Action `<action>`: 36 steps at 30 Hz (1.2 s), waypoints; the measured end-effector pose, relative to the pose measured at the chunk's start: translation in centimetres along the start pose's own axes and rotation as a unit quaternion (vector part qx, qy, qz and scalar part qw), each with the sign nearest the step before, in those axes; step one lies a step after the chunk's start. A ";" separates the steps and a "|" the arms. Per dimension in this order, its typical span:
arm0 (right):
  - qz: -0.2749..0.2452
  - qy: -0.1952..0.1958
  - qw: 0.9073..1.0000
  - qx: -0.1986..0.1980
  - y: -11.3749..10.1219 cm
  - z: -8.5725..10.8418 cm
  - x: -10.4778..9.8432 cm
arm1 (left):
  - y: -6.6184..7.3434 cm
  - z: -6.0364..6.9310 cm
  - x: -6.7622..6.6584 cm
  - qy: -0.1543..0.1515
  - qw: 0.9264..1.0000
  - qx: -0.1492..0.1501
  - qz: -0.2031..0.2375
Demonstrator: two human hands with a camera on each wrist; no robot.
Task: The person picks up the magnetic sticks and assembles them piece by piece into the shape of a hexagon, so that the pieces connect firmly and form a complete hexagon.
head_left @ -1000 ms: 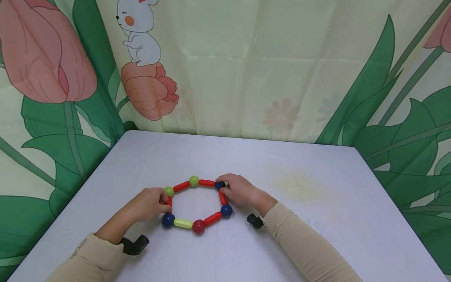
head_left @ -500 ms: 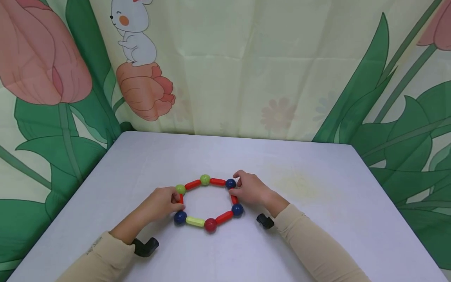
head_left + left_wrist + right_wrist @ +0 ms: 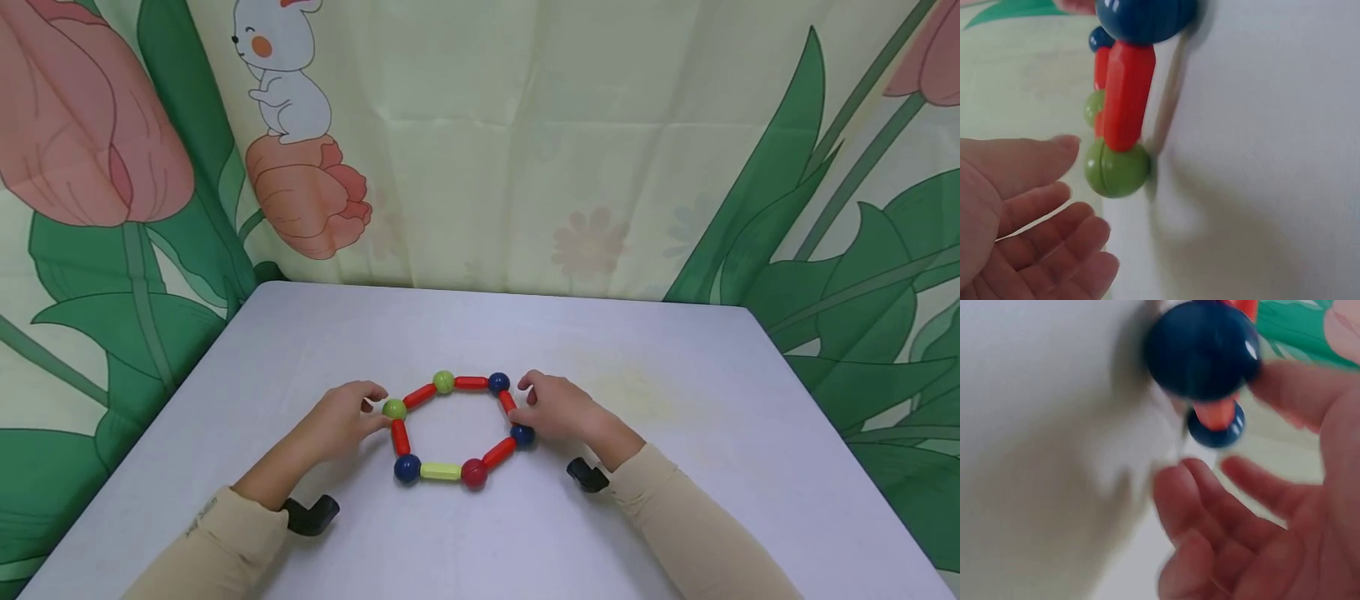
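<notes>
A closed ring of balls and rods lies on the table. Along its back are a left green ball [image 3: 393, 409], a second green ball [image 3: 444, 382] and a blue ball [image 3: 498, 382]. Its front has a blue ball [image 3: 407, 468], a yellow-green rod [image 3: 440, 472] and a red ball [image 3: 474, 473]; the other rods are red. My left hand [image 3: 347, 421] is beside the left green ball, fingers spread and apart from the rod; thumb contact with the ball is unclear. My right hand [image 3: 558, 408], fingers loose, has its thumb at the right-hand blue ball [image 3: 1204, 353], apparently touching it.
The white table [image 3: 637, 533] extends around the ring on all sides. Behind it hangs a printed curtain [image 3: 465, 167] with a rabbit and tulips. A black wrist camera [image 3: 311, 515] sits at the left wrist, another black camera [image 3: 587, 475] at the right.
The ring has shifted right in view and its left side has turned outward. Left fingers have let go of the left red rod; right fingers have let go of the back blue ball.
</notes>
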State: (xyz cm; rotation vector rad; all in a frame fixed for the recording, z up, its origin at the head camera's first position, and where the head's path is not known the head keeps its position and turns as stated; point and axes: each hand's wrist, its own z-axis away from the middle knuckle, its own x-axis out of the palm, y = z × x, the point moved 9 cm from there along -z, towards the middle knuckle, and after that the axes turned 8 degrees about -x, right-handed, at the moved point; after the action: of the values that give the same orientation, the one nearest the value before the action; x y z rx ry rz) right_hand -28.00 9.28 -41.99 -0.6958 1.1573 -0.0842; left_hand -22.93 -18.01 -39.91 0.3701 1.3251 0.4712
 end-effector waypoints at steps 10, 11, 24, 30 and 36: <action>-0.036 -0.044 0.998 -0.024 1.2 1.4 -0.2 | -0.2 -0.7 1.1 -0.016 1.000 0.009 0.005; -0.035 -0.035 0.998 -0.028 1.2 1.3 -0.4 | -0.2 -0.6 1.2 -0.017 1.000 0.013 0.004; -0.032 0.055 0.998 -0.020 1.8 0.1 -1.7 | 2.8 1.6 4.1 -0.061 0.997 0.051 0.000; -0.029 0.059 0.998 -0.019 1.9 -0.4 -1.6 | 3.7 2.0 4.3 -0.068 0.996 0.062 0.002; -0.025 0.065 0.997 -0.016 1.8 -0.9 -1.7 | 4.3 2.2 4.8 -0.085 0.994 0.071 0.001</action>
State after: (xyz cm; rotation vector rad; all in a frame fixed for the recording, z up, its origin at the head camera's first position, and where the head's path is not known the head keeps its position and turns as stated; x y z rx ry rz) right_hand -29.99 10.93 -41.80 -0.7566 1.2683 -0.1544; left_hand -20.47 -11.83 -41.30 0.5192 1.1953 0.3400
